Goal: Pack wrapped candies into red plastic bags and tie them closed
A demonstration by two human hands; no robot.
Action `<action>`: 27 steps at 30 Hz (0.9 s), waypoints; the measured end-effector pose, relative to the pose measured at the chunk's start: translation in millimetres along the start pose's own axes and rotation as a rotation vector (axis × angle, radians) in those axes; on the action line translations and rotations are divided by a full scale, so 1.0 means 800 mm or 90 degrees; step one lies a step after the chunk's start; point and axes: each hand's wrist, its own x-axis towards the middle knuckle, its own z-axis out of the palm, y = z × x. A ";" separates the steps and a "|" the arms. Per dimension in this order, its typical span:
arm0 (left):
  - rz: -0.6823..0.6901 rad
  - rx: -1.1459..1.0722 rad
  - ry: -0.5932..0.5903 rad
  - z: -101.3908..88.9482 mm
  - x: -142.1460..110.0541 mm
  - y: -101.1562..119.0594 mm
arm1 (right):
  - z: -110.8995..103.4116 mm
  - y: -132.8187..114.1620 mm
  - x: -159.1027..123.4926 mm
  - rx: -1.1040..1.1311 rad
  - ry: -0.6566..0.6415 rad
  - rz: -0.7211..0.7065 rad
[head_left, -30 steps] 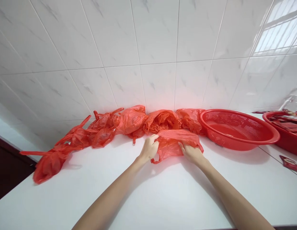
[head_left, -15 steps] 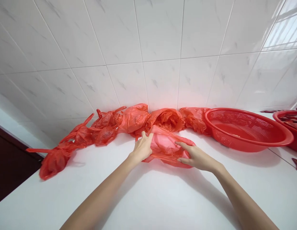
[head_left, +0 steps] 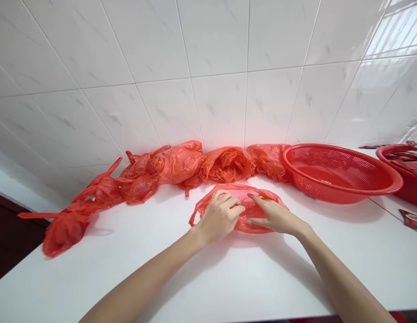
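1. The left hand [head_left: 220, 219] and the right hand [head_left: 275, 218] both rest on one red plastic bag [head_left: 254, 208]. That bag lies flat and bunched on the white worktop [head_left: 262, 278], in front of the row of other bags, with one loop handle showing left of the left hand.
2. The left hand's fingers [head_left: 230, 200] lie close together over the top of the bag; I cannot tell whether they pinch the film. The right hand's fingers [head_left: 258, 202] are spread, with the thumb apart from them, and lie on the bag without clamping it.
3. Crumpled red plastic bags [head_left: 181, 163] form one line along the foot of the tiled wall [head_left: 211, 67]. About seven show, though their overlapping makes an exact count hard.
4. One red plastic colander [head_left: 339, 172] stands just right of that line, close behind the right hand's side of the worktop.
5. Beyond the colander, cut off by the picture's edge, is one red basin [head_left: 412, 177] holding several flat red packets [head_left: 405, 164].
6. One loose red packet [head_left: 410, 220] lies on the worktop in front of the basin.
7. Dark floor [head_left: 10, 237] shows past the worktop's left edge.
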 end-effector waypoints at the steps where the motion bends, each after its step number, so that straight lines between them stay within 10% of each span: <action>1: -0.006 0.007 -0.036 0.007 0.002 -0.002 | -0.001 0.001 0.000 0.009 0.003 -0.015; 6: -0.140 0.032 -0.193 0.016 0.009 -0.038 | 0.000 0.017 0.003 0.010 -0.006 -0.066; 13: -0.151 -0.061 -0.284 0.003 0.007 -0.064 | 0.004 0.021 0.004 -0.145 -0.019 0.084; 20: -0.118 -0.113 -0.332 0.013 0.003 -0.062 | -0.027 0.014 -0.011 0.144 0.014 -0.138; 27: -0.111 -0.144 -0.345 0.024 0.004 -0.065 | -0.002 0.024 0.015 -0.139 0.067 -0.071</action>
